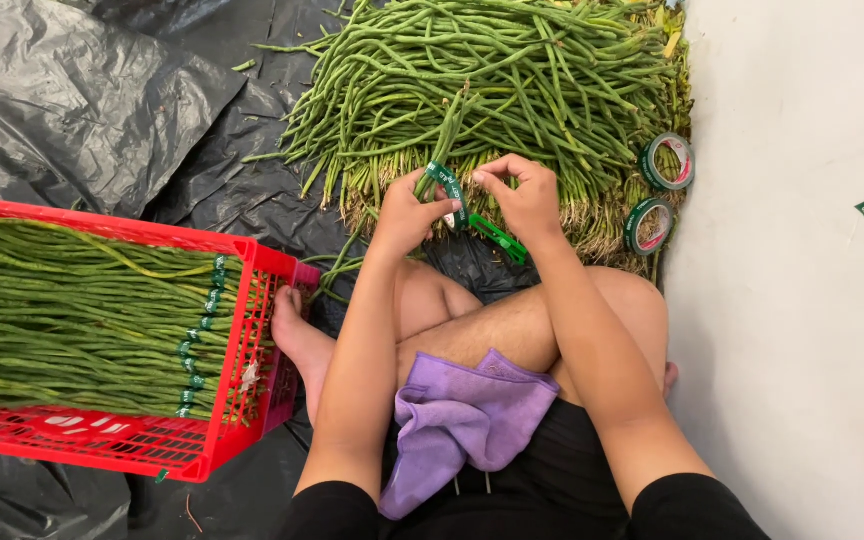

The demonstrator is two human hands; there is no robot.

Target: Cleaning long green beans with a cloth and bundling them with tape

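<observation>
My left hand (pixel 407 212) grips a small bunch of long green beans (pixel 444 130) near its cut ends, which stands up from the pile. A strip of green tape (pixel 448 183) wraps round that bunch, and my right hand (pixel 520 195) pinches the strip's free end beside it. A green tape cutter (pixel 498 239) hangs just below my right hand. Behind both hands lies a big pile of loose long beans (pixel 512 80) on black plastic sheeting (pixel 102 100).
A red plastic crate (pixel 232 430) at the left holds several taped bean bundles (pixel 72 320). Two rolls of green tape (pixel 668 160) (pixel 648 225) lie by the pile's right edge. A purple cloth (pixel 467 415) rests on my lap. White floor (pixel 802 330) spreads to the right.
</observation>
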